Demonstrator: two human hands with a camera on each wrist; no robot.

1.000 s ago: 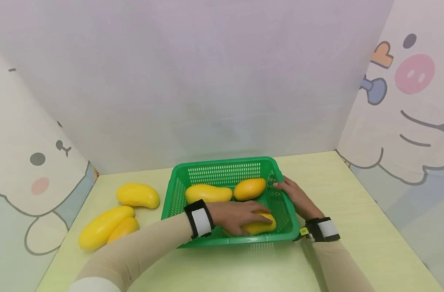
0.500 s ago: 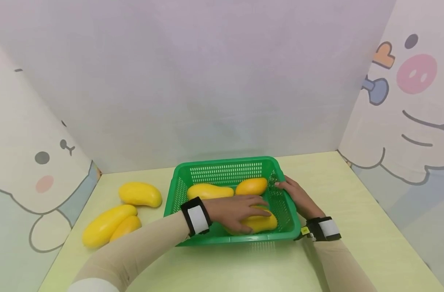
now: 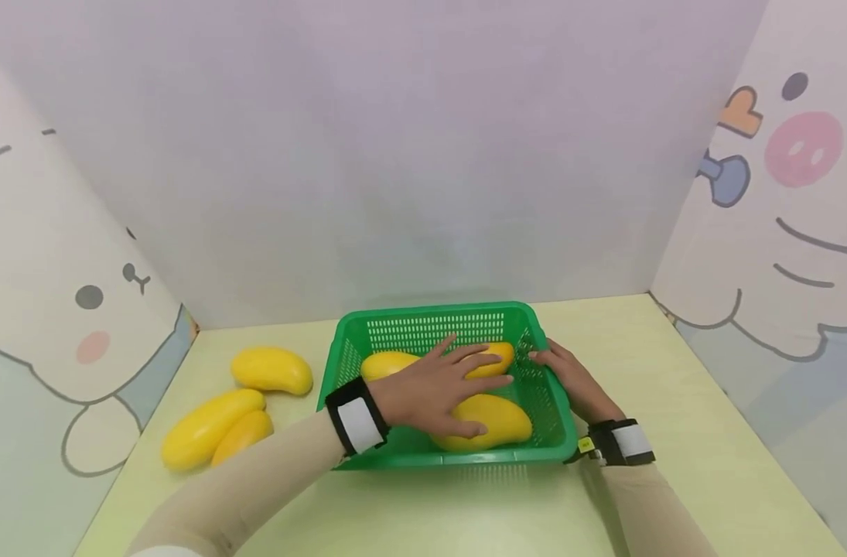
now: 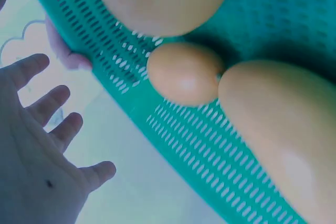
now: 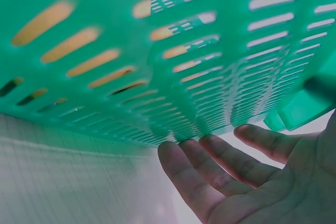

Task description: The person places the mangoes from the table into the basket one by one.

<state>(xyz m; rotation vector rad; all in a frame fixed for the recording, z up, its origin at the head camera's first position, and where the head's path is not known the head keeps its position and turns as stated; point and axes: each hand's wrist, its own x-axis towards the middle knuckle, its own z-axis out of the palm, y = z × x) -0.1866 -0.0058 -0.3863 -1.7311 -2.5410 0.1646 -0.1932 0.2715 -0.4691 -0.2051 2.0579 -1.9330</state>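
My left hand (image 3: 433, 391) hovers over the green basket (image 3: 440, 458) with its fingers spread, holding nothing. Below it lies a yellow mango (image 3: 496, 424) at the basket's front right. Two more mangoes, one at back left (image 3: 387, 365) and an orange-yellow one at back right (image 3: 501, 357), are partly covered by the hand. All three show in the left wrist view, past the straight left fingers (image 4: 68, 127). My right hand (image 3: 579, 379) grips the basket's right side, thumb over the rim. In the right wrist view its fingers (image 5: 197, 177) press the slotted outer wall.
To the left of the basket, a single mango (image 3: 271, 370) lies on the pale table (image 3: 465, 514). Nearer are a large mango (image 3: 203, 432) and a smaller one (image 3: 244, 435), side by side. A pale back wall (image 3: 423, 193) and printed side panels surround the table.
My left hand has let go of the front mango, risen and shifted slightly left, its fingers spreading. The mango stays in the basket. My right hand keeps its grip on the basket.
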